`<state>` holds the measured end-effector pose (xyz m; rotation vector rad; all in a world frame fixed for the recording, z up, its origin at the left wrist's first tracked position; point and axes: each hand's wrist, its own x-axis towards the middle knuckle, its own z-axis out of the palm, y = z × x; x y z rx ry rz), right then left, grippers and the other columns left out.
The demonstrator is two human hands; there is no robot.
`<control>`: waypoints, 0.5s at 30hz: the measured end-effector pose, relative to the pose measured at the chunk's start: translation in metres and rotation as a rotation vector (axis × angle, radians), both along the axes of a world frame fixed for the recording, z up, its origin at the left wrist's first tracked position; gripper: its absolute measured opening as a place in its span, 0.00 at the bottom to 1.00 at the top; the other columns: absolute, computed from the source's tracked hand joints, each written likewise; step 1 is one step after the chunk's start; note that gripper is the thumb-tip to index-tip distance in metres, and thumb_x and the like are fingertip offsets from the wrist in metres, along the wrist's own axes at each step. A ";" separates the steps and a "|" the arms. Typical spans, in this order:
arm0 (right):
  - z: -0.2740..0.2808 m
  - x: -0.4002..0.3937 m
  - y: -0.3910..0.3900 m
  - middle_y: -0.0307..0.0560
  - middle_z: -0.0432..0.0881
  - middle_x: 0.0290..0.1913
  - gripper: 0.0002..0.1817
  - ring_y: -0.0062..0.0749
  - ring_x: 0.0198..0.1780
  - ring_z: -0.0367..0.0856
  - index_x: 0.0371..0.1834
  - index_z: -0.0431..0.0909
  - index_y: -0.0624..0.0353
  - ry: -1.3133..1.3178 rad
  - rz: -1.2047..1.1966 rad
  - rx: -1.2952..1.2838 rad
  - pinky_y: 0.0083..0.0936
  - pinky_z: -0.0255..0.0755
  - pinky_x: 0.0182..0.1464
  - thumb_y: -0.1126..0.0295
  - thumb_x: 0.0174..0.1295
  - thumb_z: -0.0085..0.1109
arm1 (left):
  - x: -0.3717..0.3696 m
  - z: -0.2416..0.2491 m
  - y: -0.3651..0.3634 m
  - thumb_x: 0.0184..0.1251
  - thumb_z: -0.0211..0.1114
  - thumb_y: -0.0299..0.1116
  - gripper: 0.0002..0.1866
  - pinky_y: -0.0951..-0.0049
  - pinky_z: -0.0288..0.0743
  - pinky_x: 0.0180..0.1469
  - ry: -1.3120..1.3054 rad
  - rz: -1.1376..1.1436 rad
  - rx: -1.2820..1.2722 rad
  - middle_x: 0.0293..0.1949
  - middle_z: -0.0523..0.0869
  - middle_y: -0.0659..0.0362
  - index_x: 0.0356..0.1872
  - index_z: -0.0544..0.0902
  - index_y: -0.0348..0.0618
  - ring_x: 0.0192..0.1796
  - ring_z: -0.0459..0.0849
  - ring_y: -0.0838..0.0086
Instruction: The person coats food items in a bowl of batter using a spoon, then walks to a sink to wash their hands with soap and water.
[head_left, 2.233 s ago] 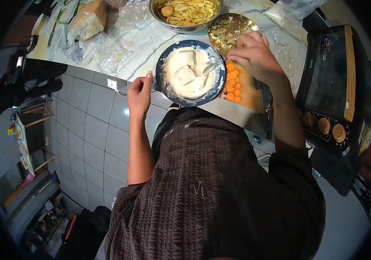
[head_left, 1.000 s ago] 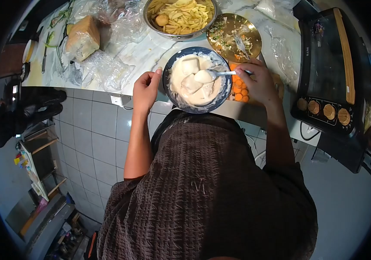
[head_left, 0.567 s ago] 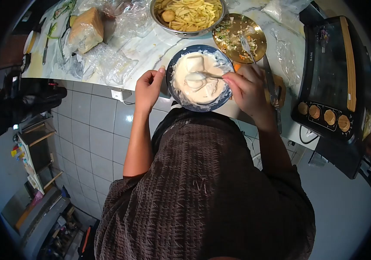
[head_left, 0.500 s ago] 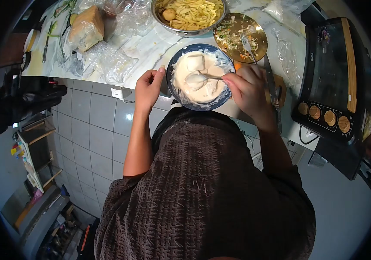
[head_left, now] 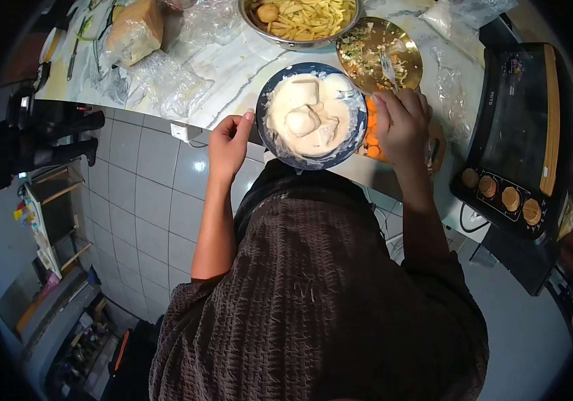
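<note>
A dark blue bowl (head_left: 264, 142) holds a thick creamy white mixture (head_left: 280, 130) with pale, smooth lumps in it. My left hand (head_left: 230, 144) grips the bowl's left rim, thumb up along the edge. My right hand (head_left: 403, 123) is closed at the bowl's right rim around the spoon's handle. The spoon's coated bowl (head_left: 338, 83) seems to lie in the mixture at the upper right, and the handle is mostly hidden by the fingers. Orange carrot pieces (head_left: 373, 144) show between the bowl and my right hand.
A steel bowl of cut potatoes (head_left: 303, 45) stands behind, beside a golden plate (head_left: 360, 57) with chopped scraps and a fork (head_left: 388, 65). Bagged bread (head_left: 136, 33) and crumpled plastic (head_left: 173, 90) lie at left. A toaster oven (head_left: 517, 127) stands at right; another person's dark-clothed legs (head_left: 46, 144) are at left.
My right hand has moved right and slightly up, drawing the spoon from the middle of the mixture toward the upper right rim. More carrot pieces show. My left hand keeps its hold.
</note>
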<state>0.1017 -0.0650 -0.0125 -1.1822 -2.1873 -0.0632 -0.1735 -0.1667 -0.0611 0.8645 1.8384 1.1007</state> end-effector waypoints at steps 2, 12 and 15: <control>-0.007 -0.002 -0.001 0.40 0.71 0.28 0.03 0.38 0.34 0.72 0.31 0.81 0.54 0.044 0.016 -0.057 0.34 0.63 0.38 0.70 0.54 0.62 | 0.001 0.000 -0.004 0.67 0.63 0.42 0.18 0.83 0.58 0.27 0.006 0.008 -0.020 0.21 0.72 0.71 0.27 0.80 0.35 0.25 0.64 0.87; -0.018 0.016 -0.011 0.46 0.79 0.28 0.07 0.43 0.34 0.77 0.32 0.83 0.59 0.182 0.039 -0.430 0.35 0.68 0.38 0.68 0.54 0.62 | -0.002 0.008 0.000 0.66 0.63 0.43 0.18 0.83 0.57 0.26 0.024 0.040 0.023 0.20 0.72 0.71 0.27 0.80 0.36 0.25 0.64 0.87; -0.012 0.020 -0.012 0.50 0.81 0.29 0.10 0.42 0.34 0.79 0.34 0.83 0.62 0.258 -0.033 -0.596 0.33 0.71 0.39 0.67 0.56 0.62 | -0.006 0.017 0.005 0.66 0.63 0.43 0.18 0.83 0.58 0.26 0.002 0.024 -0.016 0.20 0.73 0.70 0.27 0.80 0.36 0.25 0.65 0.87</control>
